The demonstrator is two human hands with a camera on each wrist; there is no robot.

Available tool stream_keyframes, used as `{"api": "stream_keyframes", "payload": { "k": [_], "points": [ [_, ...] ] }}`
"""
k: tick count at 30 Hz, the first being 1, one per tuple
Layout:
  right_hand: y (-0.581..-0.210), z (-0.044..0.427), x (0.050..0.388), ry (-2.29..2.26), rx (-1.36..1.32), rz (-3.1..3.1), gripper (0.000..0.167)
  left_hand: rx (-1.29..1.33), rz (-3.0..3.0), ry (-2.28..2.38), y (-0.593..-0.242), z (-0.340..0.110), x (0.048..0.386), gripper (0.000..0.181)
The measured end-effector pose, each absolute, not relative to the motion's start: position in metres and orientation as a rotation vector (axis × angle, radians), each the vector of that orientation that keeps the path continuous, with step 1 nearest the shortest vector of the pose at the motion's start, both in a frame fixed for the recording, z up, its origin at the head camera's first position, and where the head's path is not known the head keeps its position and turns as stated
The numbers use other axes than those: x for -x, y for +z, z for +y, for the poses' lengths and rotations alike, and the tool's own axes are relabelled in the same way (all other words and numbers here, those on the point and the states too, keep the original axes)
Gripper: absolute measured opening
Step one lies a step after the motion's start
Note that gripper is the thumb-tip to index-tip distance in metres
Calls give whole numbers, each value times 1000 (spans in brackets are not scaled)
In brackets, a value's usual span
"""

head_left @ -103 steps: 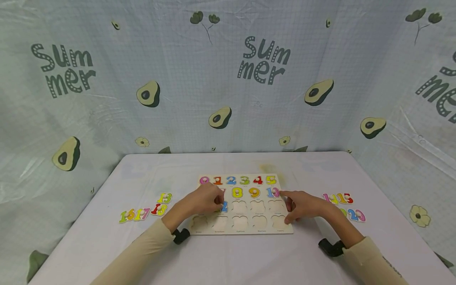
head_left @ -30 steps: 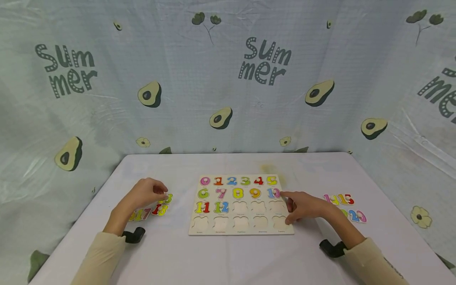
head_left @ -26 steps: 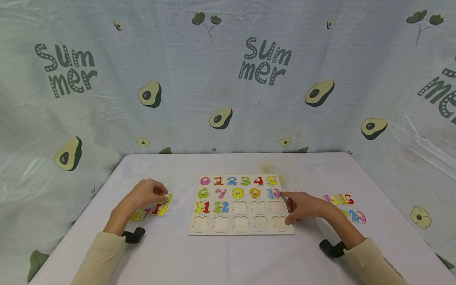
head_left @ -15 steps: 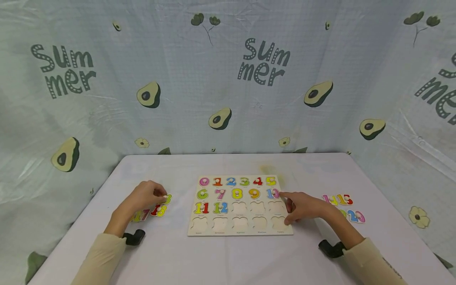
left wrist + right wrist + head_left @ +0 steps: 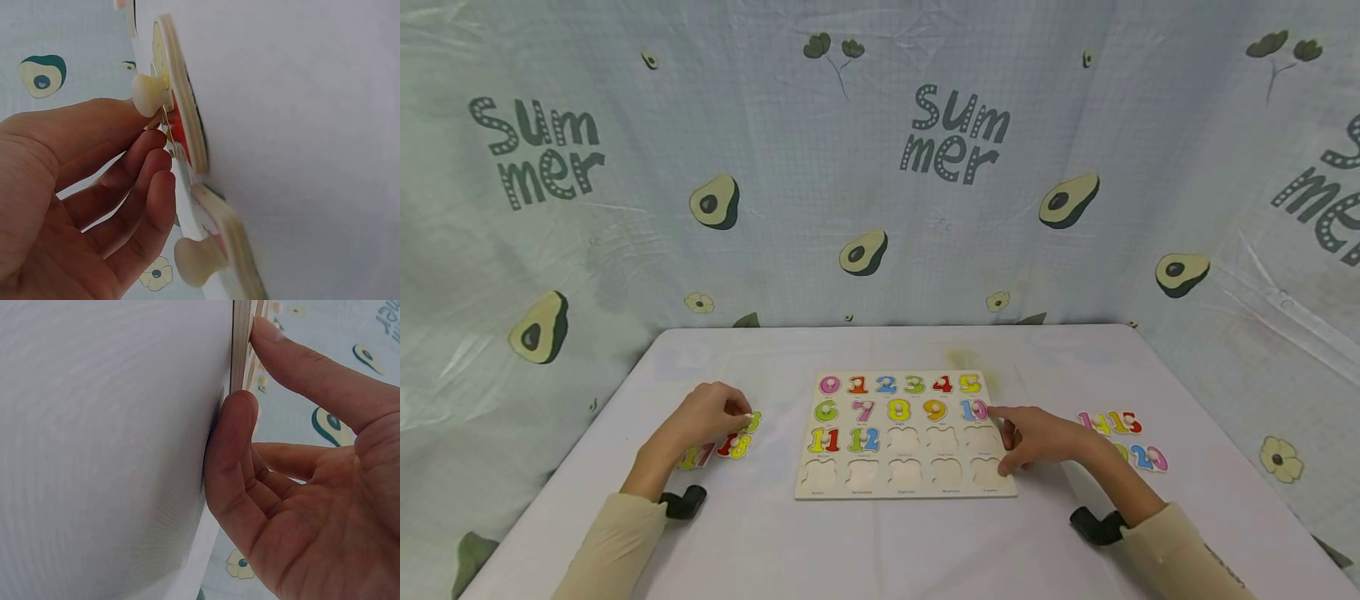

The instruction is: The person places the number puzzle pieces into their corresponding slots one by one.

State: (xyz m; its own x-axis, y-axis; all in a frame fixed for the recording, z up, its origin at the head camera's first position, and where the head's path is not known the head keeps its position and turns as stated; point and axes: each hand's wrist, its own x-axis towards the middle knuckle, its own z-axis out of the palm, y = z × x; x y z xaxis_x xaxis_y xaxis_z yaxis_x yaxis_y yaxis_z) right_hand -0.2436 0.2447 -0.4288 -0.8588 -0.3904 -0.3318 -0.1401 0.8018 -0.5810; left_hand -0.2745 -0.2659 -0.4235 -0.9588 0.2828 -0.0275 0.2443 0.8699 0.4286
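A pale wooden number puzzle board (image 5: 925, 493) lies mid-table, with knobbed pieces 0 to 12 in its slots and bare recesses below. My left hand (image 5: 707, 412) is at the yellow-green 13 piece (image 5: 755, 422) left of the board, thumb and forefinger pinching at its knob. In the left wrist view the 18 piece's knob (image 5: 147, 95) partly hides those fingertips. My right hand (image 5: 1037, 435) grips the board's right side; the right wrist view shows the thumb (image 5: 269, 330) on its face and curled fingers (image 5: 234, 422) against its edge (image 5: 240, 350).
The 18 piece (image 5: 734, 446) and 17 piece (image 5: 700, 455) lie beneath and beside the left hand, which hides the rest. Right of the board are the 14 (image 5: 1093, 422), the 15 (image 5: 1126, 422), the 20 (image 5: 1148, 457) and a partly covered piece.
The left hand has left the 12 piece on the board, moved left and settled at the 13 piece. It has barely shifted over the last second. The right hand has stayed on the board.
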Motion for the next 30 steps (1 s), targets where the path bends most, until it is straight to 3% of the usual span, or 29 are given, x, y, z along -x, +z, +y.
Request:
{"api": "stream_keyframes", "payload": {
  "k": [30],
  "points": [
    [-426, 244, 242, -775, 399, 2551, 92, -428, 3030, 575, -411, -252, 271, 12]
  ]
}}
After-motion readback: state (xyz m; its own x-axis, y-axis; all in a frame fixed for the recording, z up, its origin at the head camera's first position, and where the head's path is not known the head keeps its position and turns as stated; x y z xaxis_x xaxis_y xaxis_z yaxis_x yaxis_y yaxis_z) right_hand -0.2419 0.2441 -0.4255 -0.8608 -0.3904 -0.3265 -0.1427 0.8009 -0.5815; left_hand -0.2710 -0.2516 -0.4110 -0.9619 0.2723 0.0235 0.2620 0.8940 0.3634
